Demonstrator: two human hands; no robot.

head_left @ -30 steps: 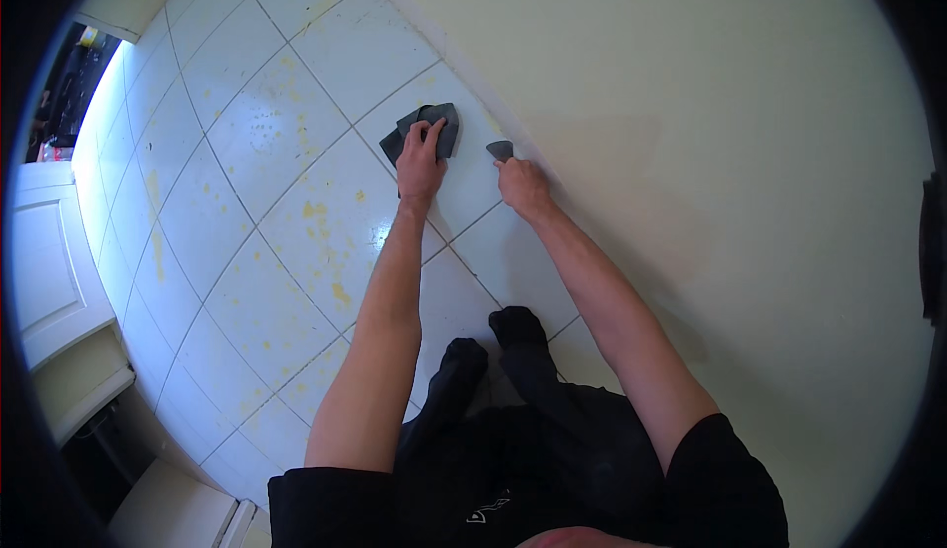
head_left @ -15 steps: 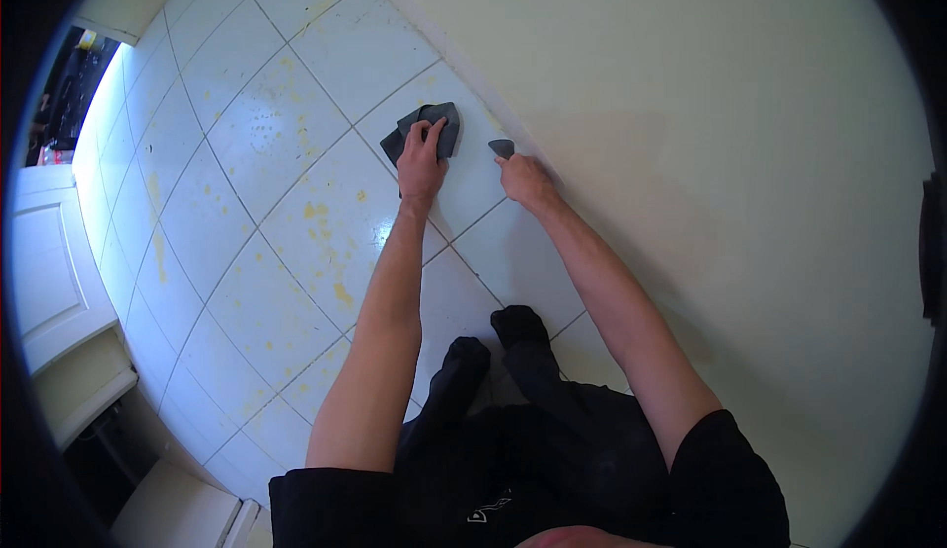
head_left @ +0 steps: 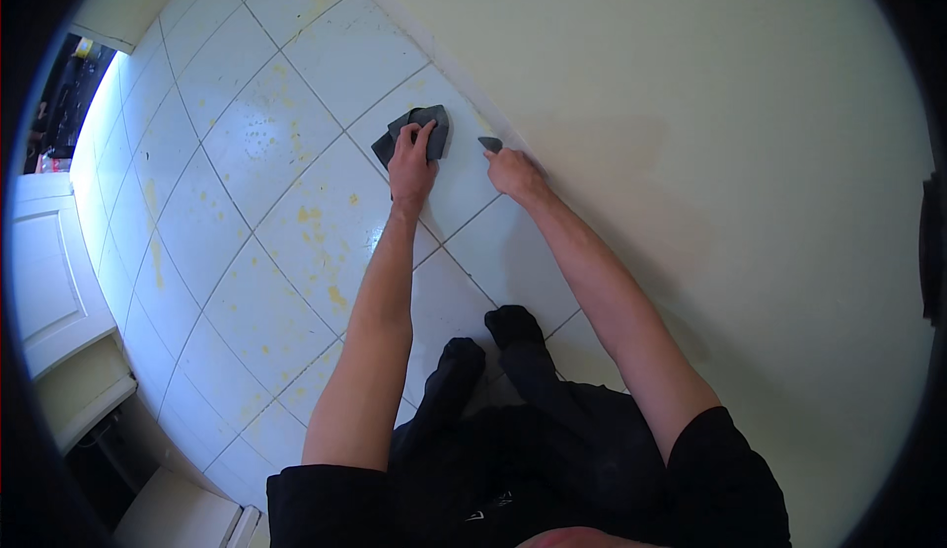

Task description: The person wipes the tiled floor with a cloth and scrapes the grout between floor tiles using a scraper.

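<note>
On the white tiled floor [head_left: 296, 203], my left hand [head_left: 408, 170] has its fingers closed on a folded dark grey cloth [head_left: 432, 132], which lies flat near the wall's foot. To its right, my right hand [head_left: 515, 173] grips what looks like a small scraper [head_left: 489, 143]. Only its dark, tapered blade shows beyond the fingers; its handle is hidden in my fist. The blade is close to the skirting along the wall, apart from the cloth. Whether it touches the tile I cannot tell.
Yellow smears [head_left: 314, 218] and spots dot the tiles to the left. A pale wall [head_left: 691, 104] rises on the right. My dark-socked feet [head_left: 514, 325] stand just below my hands. A white cabinet door [head_left: 59, 272] is at the left edge.
The whole view has shifted slightly. My right hand has moved a little left with the scraper, and its blade now points more to the left. The cloth stays under my left hand.
</note>
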